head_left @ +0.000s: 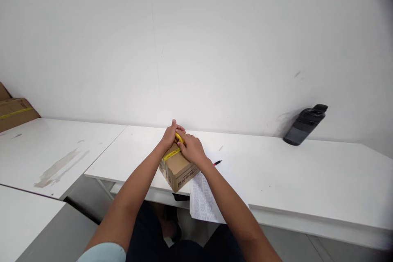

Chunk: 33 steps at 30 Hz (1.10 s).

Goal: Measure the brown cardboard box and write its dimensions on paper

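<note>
A small cardboard box (pixel 178 170) with yellow tape (pixel 171 154) across its top sits at the near edge of the white table (pixel 276 168). My left hand (pixel 170 134) rests on the box's far top edge, fingers curled over it. My right hand (pixel 190 147) lies on the top right next to it, fingers pressed down on the yellow tape. Both hands touch each other over the tape. Whether either hand holds a tape roll is hidden.
A sheet of printed paper (pixel 204 202) hangs over the table edge right of the box. A red-tipped pen (pixel 217 163) lies behind it. A dark bottle (pixel 305 125) leans against the wall at right. More cardboard boxes (pixel 14 112) stand far left.
</note>
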Each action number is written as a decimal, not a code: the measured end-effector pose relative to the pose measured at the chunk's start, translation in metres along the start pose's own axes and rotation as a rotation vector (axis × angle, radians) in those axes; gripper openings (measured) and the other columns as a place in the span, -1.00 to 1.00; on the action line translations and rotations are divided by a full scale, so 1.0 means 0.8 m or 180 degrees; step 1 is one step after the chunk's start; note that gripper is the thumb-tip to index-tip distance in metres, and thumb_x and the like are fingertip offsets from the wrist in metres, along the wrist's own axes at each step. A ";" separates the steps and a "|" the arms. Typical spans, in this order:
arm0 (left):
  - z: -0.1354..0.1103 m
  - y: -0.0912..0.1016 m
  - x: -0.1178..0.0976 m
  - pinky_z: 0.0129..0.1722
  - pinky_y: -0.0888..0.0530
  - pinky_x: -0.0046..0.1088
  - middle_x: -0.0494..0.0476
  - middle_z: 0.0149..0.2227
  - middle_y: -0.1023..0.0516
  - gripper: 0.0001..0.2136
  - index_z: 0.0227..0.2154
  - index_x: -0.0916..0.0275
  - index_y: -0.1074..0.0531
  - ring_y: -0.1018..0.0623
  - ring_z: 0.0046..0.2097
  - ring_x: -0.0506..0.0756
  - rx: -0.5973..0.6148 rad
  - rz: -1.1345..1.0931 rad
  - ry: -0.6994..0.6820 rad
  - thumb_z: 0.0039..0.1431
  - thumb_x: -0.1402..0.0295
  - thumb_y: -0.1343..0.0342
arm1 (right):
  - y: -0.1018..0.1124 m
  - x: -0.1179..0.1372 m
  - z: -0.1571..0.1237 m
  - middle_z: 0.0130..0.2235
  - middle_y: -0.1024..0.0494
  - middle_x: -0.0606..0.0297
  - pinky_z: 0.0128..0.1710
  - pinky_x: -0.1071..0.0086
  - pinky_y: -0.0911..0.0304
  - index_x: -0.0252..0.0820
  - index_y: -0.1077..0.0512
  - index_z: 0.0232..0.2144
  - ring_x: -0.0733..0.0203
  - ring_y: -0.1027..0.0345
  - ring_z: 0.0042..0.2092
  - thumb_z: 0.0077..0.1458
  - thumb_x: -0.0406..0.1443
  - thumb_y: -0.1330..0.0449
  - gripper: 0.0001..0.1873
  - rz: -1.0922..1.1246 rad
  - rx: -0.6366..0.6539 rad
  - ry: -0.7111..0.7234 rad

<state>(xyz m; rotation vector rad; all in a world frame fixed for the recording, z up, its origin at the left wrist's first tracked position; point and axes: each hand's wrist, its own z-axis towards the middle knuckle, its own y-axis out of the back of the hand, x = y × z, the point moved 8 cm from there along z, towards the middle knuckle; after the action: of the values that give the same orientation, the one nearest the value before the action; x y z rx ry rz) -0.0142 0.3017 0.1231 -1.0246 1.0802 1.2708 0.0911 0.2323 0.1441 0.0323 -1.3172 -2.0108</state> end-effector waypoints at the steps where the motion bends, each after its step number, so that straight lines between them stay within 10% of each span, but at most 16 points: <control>1: 0.001 0.001 0.002 -0.17 -0.48 -0.29 0.24 -0.34 -0.62 -0.28 -0.40 0.27 -0.49 -0.58 -0.27 0.16 0.0010 0.0017 0.0054 0.15 -0.31 0.29 | 0.004 0.000 -0.002 0.00 -0.54 0.12 -0.11 0.26 -0.21 -0.09 -0.20 0.28 0.01 -0.39 -0.03 0.24 -0.31 -0.06 -0.44 -0.0079 0.0064 -0.0027; 19: 0.031 -0.013 0.039 -0.11 -0.40 -0.26 0.19 -0.30 -0.60 -0.76 -0.44 0.21 -0.45 -0.52 -0.22 0.21 0.0358 0.2508 0.0337 0.18 0.18 -0.02 | 0.113 -0.046 -0.191 -0.16 -0.60 0.21 -0.22 0.21 -0.33 -0.02 -0.25 0.23 0.07 -0.47 -0.22 0.31 -0.20 -0.02 -0.54 0.0127 -0.0213 -0.0233; 27: 0.024 -0.016 0.034 -0.22 -0.41 -0.34 0.16 -0.32 -0.62 -0.61 -0.39 0.21 -0.49 -0.54 -0.27 0.17 0.0436 0.2697 0.0417 0.27 0.08 0.13 | 0.098 -0.046 -0.190 -0.02 -0.58 0.19 -0.19 0.23 -0.38 -0.04 -0.21 0.26 0.06 -0.50 -0.11 0.32 -0.21 -0.03 -0.51 0.0209 -0.0588 -0.0176; 33: 0.017 0.000 0.018 -0.15 -0.38 -0.33 0.26 -0.07 -0.58 -0.69 -0.19 0.22 -0.43 -0.54 -0.08 0.22 -0.0230 0.2988 0.0570 0.26 0.11 0.07 | 0.072 -0.018 -0.155 -0.09 -0.58 0.13 -0.24 0.22 -0.33 -0.11 -0.22 0.25 0.05 -0.47 -0.18 0.33 -0.27 0.02 -0.53 -0.0094 -0.0681 -0.0001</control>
<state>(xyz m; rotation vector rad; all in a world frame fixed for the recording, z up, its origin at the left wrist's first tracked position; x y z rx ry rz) -0.0137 0.3179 0.1119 -0.6843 1.7688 1.9834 0.1817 0.1299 0.1263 -0.0483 -1.1009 -2.1663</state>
